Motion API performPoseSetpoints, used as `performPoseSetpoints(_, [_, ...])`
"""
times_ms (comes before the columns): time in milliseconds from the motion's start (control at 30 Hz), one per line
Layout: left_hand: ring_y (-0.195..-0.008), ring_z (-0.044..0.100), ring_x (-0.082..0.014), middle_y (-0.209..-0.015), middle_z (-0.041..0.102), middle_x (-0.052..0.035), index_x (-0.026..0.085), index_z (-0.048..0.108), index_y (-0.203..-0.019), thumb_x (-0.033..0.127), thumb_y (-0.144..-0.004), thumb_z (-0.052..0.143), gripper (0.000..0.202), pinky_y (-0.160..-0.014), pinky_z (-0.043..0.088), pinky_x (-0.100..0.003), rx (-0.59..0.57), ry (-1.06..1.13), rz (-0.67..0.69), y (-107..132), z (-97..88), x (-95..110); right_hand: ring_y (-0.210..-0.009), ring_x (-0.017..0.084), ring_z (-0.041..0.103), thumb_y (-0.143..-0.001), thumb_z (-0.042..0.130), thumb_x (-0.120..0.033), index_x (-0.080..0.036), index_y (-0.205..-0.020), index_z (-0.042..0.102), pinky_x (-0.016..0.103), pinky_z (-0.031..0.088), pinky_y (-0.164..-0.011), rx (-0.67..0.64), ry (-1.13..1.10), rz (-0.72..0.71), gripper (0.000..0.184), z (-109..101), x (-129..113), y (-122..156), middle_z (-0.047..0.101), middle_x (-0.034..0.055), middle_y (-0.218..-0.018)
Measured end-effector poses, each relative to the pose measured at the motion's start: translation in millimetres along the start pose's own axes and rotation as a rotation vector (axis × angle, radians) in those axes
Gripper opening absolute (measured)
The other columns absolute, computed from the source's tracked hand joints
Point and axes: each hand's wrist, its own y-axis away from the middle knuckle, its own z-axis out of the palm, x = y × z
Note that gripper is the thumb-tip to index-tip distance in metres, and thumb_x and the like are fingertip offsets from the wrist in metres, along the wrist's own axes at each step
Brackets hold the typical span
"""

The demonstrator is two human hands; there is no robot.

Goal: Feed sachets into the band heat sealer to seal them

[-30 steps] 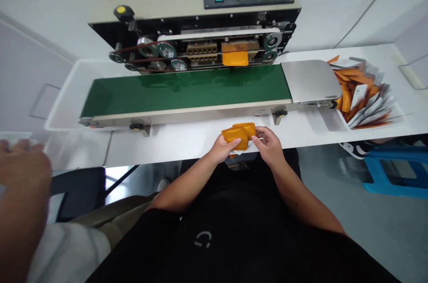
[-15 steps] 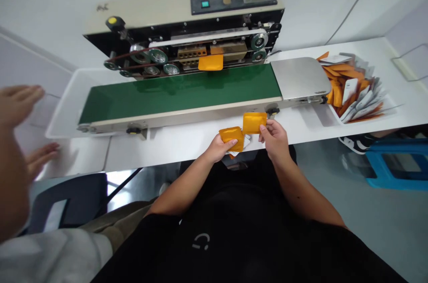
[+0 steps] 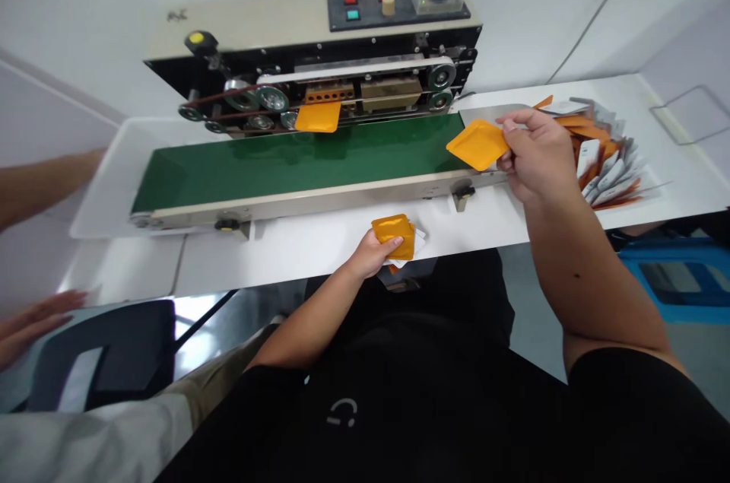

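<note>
My left hand [image 3: 369,253] is closed around a small stack of sachets [image 3: 393,233], the top one orange with white ones under it, near the table's front edge. Between thumb and fingers, my right hand [image 3: 539,152] pinches a single orange sachet [image 3: 477,145] by its right corner, above the right end of the green conveyor belt [image 3: 245,175]. Another orange sachet [image 3: 318,118] hangs by its upper edge in the band sealing machine [image 3: 251,34], over the belt.
Right of the belt stands a bin heaped with orange and white sachets [image 3: 613,163]. At the left end is a translucent white tub [image 3: 94,201]. A co-worker's hand [image 3: 42,316] and forearm [image 3: 51,182] show at the left. A blue stool [image 3: 678,278] stands lower right.
My right hand has lifted its orange sachet up and right, from beside the stack to over the belt. The sachet in the machine has travelled left. The co-worker's arms have moved.
</note>
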Motion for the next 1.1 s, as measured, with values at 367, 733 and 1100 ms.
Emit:
performPoseSetpoints(367, [-0.117,0.076,-0.0310,-0.138,0.074,-0.0215,0.014,0.071,-0.134,0.044,-0.078,0.095,0.068,-0.099,0.062,-0.044,-0.036,0.021,-0.021,1,-1.1,-1,-0.051,0.007,0.059,-0.103,0.061,-0.009,-0.014,-0.109,0.072,0.017,0.049,-0.054,0.021,-0.113,0.189,0.014,12,-14,-3,0.070,0.0027,-0.067])
performPoseSetpoints(733, [-0.120,0.075,-0.0325,-0.138,0.074,-0.0210,0.015,0.070,-0.134,0.045,-0.081,0.093,0.065,-0.101,0.062,-0.046,-0.049,-0.006,0.004,1,-2.1,-1,-0.052,0.006,0.061,-0.105,0.051,0.003,-0.009,-0.107,0.070,0.019,0.053,-0.063,0.012,-0.031,0.281,0.023,15,-28,-38,0.071,0.0050,-0.067])
performPoseSetpoints(1100, [-0.118,0.076,-0.0323,-0.135,0.075,-0.0205,0.013,0.071,-0.131,0.044,-0.080,0.094,0.063,-0.101,0.062,-0.047,-0.024,-0.017,-0.021,2,-2.6,0,-0.056,0.005,0.059,-0.107,0.048,0.003,-0.011,-0.107,0.067,0.019,0.052,-0.068,-0.039,-0.038,0.292,0.024,30,-29,-50,0.072,0.0012,-0.070])
